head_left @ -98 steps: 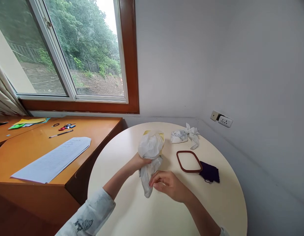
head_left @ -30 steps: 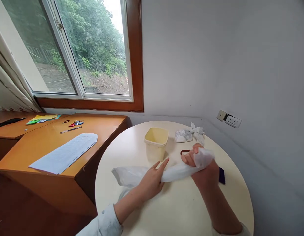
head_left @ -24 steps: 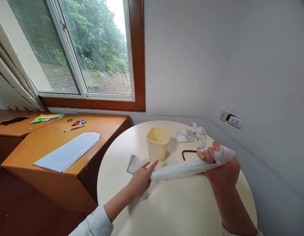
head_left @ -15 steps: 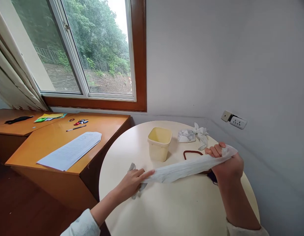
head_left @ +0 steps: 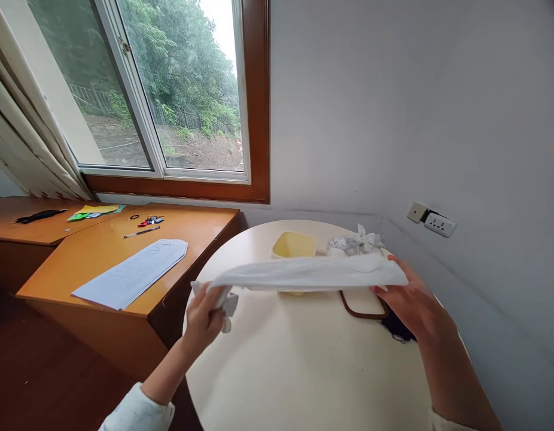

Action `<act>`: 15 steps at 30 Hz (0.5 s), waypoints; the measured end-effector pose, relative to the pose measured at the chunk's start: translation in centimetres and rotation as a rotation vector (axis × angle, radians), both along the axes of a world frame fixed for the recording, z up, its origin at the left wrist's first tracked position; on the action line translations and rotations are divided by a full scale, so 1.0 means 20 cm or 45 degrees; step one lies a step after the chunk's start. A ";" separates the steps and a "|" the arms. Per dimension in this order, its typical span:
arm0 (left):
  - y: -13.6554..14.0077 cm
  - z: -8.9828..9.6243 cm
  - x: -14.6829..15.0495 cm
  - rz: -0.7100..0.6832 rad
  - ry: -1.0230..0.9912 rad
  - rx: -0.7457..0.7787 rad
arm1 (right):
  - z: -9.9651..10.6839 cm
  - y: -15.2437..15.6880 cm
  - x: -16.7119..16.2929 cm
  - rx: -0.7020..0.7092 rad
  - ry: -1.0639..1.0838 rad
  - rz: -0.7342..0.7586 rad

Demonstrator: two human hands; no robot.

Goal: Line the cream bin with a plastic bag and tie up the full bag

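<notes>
A thin white plastic bag is stretched nearly level above the round table. My left hand is closed around its left end, where a crumpled part hangs out below the fingers. At the other end, my right hand holds the bag between thumb and fingers. Behind the bag stands a pale yellow plastic bin, its middle hidden. A knotted white bag lies to the right of the bin. Near my right hand are a brown looped handle and a dark purple item, partly covered.
To the left, a wooden desk holds paper sheets, a pen, keys and coloured papers. A window is behind the desk. A wall socket is at the right.
The white bag has risen and now hangs level in front of the bin. My left hand has moved up and left; my right hand has turned, its fingers at the bag's end.
</notes>
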State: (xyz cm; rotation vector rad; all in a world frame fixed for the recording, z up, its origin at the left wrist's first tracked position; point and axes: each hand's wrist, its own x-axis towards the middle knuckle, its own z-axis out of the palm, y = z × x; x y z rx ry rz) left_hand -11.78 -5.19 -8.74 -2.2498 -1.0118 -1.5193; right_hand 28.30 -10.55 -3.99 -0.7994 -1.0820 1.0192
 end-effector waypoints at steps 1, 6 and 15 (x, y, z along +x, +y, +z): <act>0.02 0.02 0.01 0.121 -0.112 -0.031 | -0.01 0.00 0.00 0.001 0.021 0.067; 0.20 0.09 0.06 0.423 -0.269 -0.486 | -0.12 0.04 -0.03 -0.023 0.153 0.275; 0.42 -0.12 0.04 0.678 0.269 -1.238 | -0.32 0.02 -0.13 -0.218 0.121 0.469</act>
